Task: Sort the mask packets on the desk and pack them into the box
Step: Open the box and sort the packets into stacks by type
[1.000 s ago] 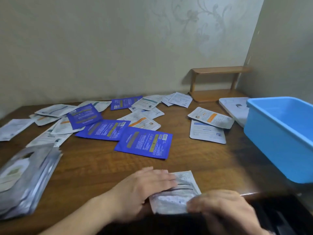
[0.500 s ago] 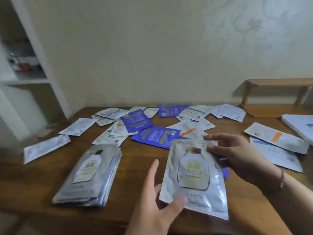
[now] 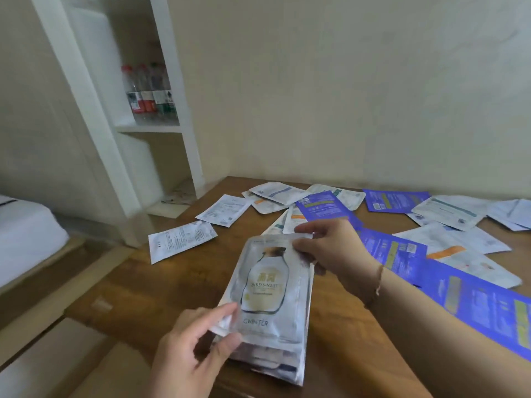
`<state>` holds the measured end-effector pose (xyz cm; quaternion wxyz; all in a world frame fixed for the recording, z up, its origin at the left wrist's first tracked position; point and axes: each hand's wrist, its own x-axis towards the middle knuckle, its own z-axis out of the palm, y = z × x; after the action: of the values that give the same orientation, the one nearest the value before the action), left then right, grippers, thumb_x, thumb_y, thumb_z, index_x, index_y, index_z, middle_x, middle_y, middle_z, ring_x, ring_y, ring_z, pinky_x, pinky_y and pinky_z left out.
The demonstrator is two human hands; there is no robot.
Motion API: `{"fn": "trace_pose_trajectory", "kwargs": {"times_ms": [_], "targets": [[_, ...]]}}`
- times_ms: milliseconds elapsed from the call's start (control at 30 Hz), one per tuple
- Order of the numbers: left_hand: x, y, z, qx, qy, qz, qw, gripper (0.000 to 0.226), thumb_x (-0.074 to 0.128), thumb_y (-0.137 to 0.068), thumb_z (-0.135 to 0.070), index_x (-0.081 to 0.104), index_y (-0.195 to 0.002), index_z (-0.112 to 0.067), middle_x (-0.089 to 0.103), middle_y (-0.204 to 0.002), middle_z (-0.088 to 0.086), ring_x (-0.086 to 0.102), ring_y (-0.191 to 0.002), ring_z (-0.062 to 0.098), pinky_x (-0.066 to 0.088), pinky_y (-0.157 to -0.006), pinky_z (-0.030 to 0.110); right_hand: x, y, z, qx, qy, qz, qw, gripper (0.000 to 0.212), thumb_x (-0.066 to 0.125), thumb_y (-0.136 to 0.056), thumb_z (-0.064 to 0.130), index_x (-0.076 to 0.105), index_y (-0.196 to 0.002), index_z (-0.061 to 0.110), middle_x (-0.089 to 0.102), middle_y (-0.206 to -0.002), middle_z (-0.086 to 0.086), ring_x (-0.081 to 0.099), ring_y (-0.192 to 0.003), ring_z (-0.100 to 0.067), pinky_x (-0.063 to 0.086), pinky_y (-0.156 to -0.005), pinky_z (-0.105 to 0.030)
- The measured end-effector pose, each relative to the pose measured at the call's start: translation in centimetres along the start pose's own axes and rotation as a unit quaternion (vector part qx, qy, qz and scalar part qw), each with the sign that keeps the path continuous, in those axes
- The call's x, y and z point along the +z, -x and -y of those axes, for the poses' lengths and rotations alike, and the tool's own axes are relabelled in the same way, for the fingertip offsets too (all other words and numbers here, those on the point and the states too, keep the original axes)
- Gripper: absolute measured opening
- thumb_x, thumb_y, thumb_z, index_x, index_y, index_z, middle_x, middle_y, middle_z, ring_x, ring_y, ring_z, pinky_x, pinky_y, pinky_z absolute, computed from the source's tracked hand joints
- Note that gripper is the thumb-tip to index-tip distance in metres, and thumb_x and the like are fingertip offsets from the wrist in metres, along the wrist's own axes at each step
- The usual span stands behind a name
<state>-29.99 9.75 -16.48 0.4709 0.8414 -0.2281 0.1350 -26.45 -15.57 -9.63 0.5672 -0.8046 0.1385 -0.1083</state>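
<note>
Wooden desk (image 3: 149,285) in a corner, packets scattered everywhere
Left hand (image 3: 189,354) and right hand (image 3: 333,254) both pinch a silver packet (image 3: 267,288) over its stack (image 3: 275,360); white shelf (image 3: 149,127) holds bottles (image 3: 149,90).

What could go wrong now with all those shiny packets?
The silver packet is only pinched at its corners by the left hand and right hand, so it might slip crooked on the pile. That pile sits close to the desk edge, so a nudge could send slippery packets to the floor. The right arm also hangs over the blue packets and could sweep them out of place.
</note>
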Motion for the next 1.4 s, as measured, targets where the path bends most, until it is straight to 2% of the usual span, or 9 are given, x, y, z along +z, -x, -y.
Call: {"fn": "trace_pose_trajectory", "kwargs": {"times_ms": [200,300,400,500,600,700,867,1133,1400], "targets": [[1.1,0.0,4.0,0.103,-0.057,0.026,0.993,0.040,0.054,-0.084,-0.071,0.058,-0.119,-0.052,0.056,-0.084,-0.029,0.053,-0.085,-0.003,0.043,-0.069,0.007,0.6,-0.2,-1.3,-0.032,0.167,-0.004,0.985,0.023,0.072,-0.084,0.019,0.070,-0.107,0.023,0.060,-0.082,0.015,0.055,-0.066,0.001,0.037,-0.044,-0.004],[0.9,-0.2,3.8,0.097,-0.032,-0.009,0.995,0.038,0.055,-0.082,-0.072,0.068,-0.108,-0.048,0.054,-0.080,-0.023,0.054,-0.078,0.003,0.043,-0.066,0.010,0.6,-0.3,-2.2,-0.031,0.229,-0.015,0.973,0.031,0.074,-0.082,0.029,0.066,-0.112,0.032,0.061,-0.112,0.010,0.056,-0.090,-0.001,0.046,-0.071,-0.012],[0.2,-1.7,2.8,0.035,0.046,-0.059,0.997,0.045,0.054,-0.080,-0.072,0.074,-0.100,-0.037,0.062,-0.098,-0.014,0.061,-0.088,0.009,0.045,-0.075,0.012,1.4,1.2,-2.8,-0.079,0.235,-0.088,0.965,0.042,0.067,-0.085,0.041,0.056,-0.126,0.036,0.040,-0.139,0.009,0.035,-0.130,-0.016,0.037,-0.106,-0.033],[0.6,-4.6,2.0,-0.094,0.154,0.036,0.983,0.059,0.049,-0.079,-0.075,0.060,-0.125,-0.039,0.054,-0.133,-0.025,0.052,-0.123,-0.002,0.040,-0.105,0.020,3.3,4.1,-2.4,-0.135,0.257,-0.081,0.953,0.058,0.048,-0.087,0.062,0.041,-0.140,0.039,0.017,-0.156,0.014,0.003,-0.146,-0.015,0.014,-0.120,-0.040],[1.9,-5.7,0.6,-0.188,0.173,0.165,0.953,0.079,0.050,-0.075,-0.074,0.040,-0.145,-0.040,0.032,-0.150,-0.029,0.032,-0.136,-0.008,0.028,-0.118,0.037,4.8,5.8,-3.1,-0.109,0.316,0.000,0.942,0.077,0.035,-0.084,0.074,0.023,-0.150,0.035,-0.011,-0.161,0.013,-0.024,-0.145,-0.011,-0.003,-0.121,-0.041],[2.5,-5.6,-0.2,-0.220,0.237,0.190,0.927,0.086,0.060,-0.077,-0.054,0.026,-0.153,-0.032,0.033,-0.151,-0.025,0.038,-0.132,-0.011,0.034,-0.114,0.028,5.3,6.0,-4.2,-0.074,0.292,0.033,0.953,0.083,0.041,-0.088,0.067,0.009,-0.154,0.029,-0.023,-0.159,0.009,-0.031,-0.142,-0.011,-0.007,-0.120,-0.036],[2.8,-5.4,0.0,-0.242,0.242,0.196,0.919,0.065,0.057,-0.095,-0.027,0.026,-0.152,-0.037,0.058,-0.129,-0.024,0.064,-0.104,-0.006,0.054,-0.080,0.018,6.5,6.7,-5.2,-0.069,0.244,0.037,0.967,0.086,0.040,-0.091,0.062,-0.005,-0.154,0.025,-0.025,-0.159,0.006,-0.034,-0.140,-0.013,-0.011,-0.118,-0.031],[2.2,-5.7,0.1,-0.250,0.306,0.187,0.900,0.077,0.063,-0.080,-0.038,0.033,-0.151,-0.032,0.051,-0.124,-0.031,0.058,-0.102,-0.017,0.050,-0.082,0.014,5.7,7.7,-4.8,-0.056,0.051,0.018,0.997,0.085,0.046,-0.094,0.050,-0.010,-0.153,0.028,-0.028,-0.156,0.017,-0.031,-0.134,0.013,-0.008,-0.107,-0.010],[2.3,-5.4,-0.3,-0.256,0.330,0.220,0.882,0.082,0.067,-0.078,-0.033,0.032,-0.152,-0.030,0.059,-0.127,-0.023,0.061,-0.113,-0.002,0.052,-0.087,0.023,6.6,8.2,-4.9,-0.037,0.010,0.040,0.998,0.076,0.040,-0.102,0.033,-0.016,-0.152,0.018,-0.030,-0.156,0.009,-0.030,-0.138,0.003,-0.013,-0.107,-0.011]]}}
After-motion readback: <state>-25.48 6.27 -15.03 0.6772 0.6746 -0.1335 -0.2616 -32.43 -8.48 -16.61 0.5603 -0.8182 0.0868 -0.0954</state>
